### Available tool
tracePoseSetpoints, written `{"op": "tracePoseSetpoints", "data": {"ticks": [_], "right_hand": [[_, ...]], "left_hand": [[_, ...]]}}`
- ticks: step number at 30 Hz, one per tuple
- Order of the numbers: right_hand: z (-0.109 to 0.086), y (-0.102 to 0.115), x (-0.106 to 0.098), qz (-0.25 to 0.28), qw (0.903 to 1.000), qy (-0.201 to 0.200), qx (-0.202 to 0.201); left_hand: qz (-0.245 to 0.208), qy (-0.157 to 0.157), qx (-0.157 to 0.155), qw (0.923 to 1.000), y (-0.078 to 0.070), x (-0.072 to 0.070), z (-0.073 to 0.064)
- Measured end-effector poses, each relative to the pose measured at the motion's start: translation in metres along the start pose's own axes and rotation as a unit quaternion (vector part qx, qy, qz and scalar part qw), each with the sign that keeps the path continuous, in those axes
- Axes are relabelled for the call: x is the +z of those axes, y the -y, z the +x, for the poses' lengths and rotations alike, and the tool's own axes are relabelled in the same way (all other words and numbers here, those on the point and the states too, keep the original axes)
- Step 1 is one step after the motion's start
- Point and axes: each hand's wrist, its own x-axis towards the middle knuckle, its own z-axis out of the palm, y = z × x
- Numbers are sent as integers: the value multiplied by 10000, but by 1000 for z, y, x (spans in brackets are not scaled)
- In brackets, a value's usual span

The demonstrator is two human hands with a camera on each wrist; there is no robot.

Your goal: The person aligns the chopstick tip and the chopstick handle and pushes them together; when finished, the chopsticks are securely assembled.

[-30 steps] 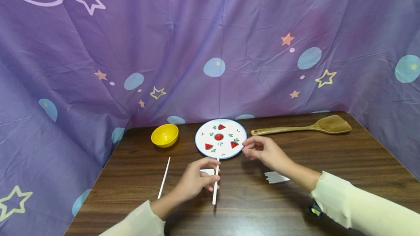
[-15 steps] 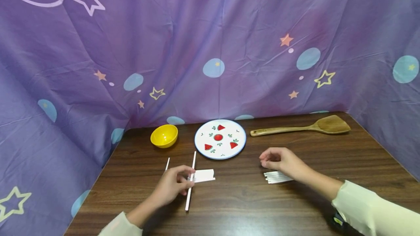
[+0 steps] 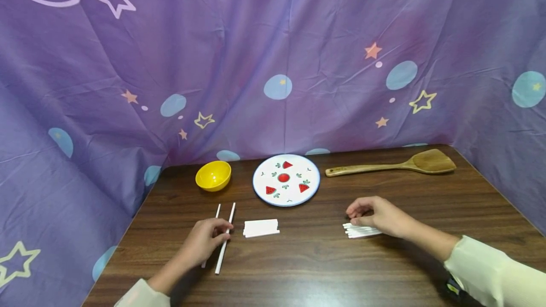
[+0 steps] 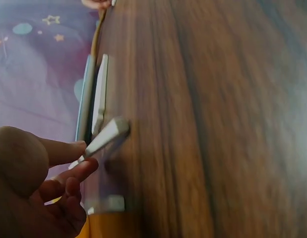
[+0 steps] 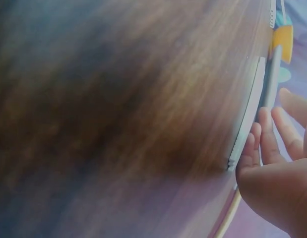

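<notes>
My left hand pinches a white stick, slender like a chopstick, between thumb and fingers. It is tilted; its thick, square-cut end faces the left wrist camera. Just left of it, a second white stick lies on the table, partly covered by the hand. Shorter white sticks lie side by side in a flat row at the middle. My right hand hovers at another row of white sticks, hiding part of it. Its fingers are loosely bent with nothing between them; whether they touch the row I cannot tell.
Along the back of the brown wooden table stand a yellow bowl, a white plate with watermelon pictures, and a wooden spatula. A purple patterned cloth hangs behind and at the sides.
My left hand has carried its stick leftward from in front of the plate to beside the other stick. My right hand has drawn back from the plate's edge to the right-hand row.
</notes>
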Motion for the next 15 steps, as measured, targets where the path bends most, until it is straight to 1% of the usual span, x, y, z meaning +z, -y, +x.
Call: {"op": "tracePoseSetpoints", "data": {"ticks": [5, 9, 12, 15], "right_hand": [[-1, 0, -1, 34, 9999, 85, 103], [-1, -1, -1, 23, 9998, 102, 143], [0, -1, -1, 15, 9998, 106, 160], [0, -2, -1, 22, 9998, 133, 161]], "left_hand": [[238, -76, 134, 9996, 10, -2, 0], [420, -130, 206, 9988, 15, -3, 0], [511, -138, 192, 9984, 17, -3, 0], [570, -160, 95, 9982, 17, -3, -1]]}}
